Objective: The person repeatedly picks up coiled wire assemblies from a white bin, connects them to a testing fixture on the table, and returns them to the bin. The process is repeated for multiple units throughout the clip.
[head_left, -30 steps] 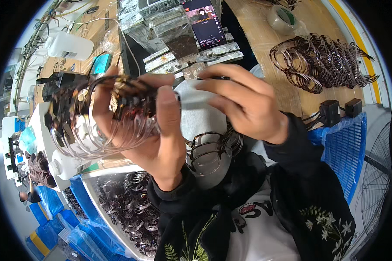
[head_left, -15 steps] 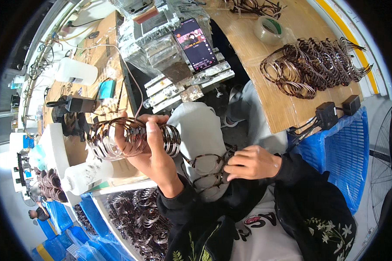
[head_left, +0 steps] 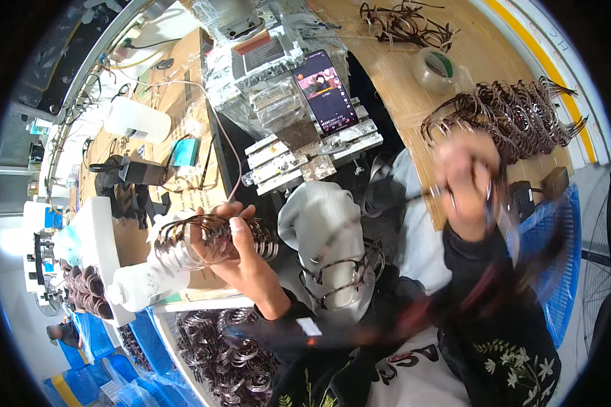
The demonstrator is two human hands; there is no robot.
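Note:
My left hand (head_left: 241, 261) is closed around a bundle of brown spectacle frames (head_left: 176, 237), their rims stacked side by side. Raised toward the right-hand table, my right hand (head_left: 467, 176) is smeared by motion. Thin dark streaks show around its fingers, but what they are cannot be made out. On my lap, against grey trousers, lie a few tortoiseshell spectacle frames (head_left: 343, 275). A long, blurred dark red shape with a small white patch (head_left: 309, 326) crosses in front of my body; its kind is unclear.
A large pile of spectacle frames (head_left: 512, 119) and a tape roll (head_left: 434, 70) rest on the right table. Ahead, a phone (head_left: 326, 95) leans on a metal machine. A white box (head_left: 159, 325) full of frames stands lower left, near a white bottle (head_left: 146, 285). A blue basket (head_left: 557, 271) is at right.
My right hand has left the spectacle frames on my lap and swung up and right. The blurred dark red shape has appeared across my body. My left hand keeps its bundle.

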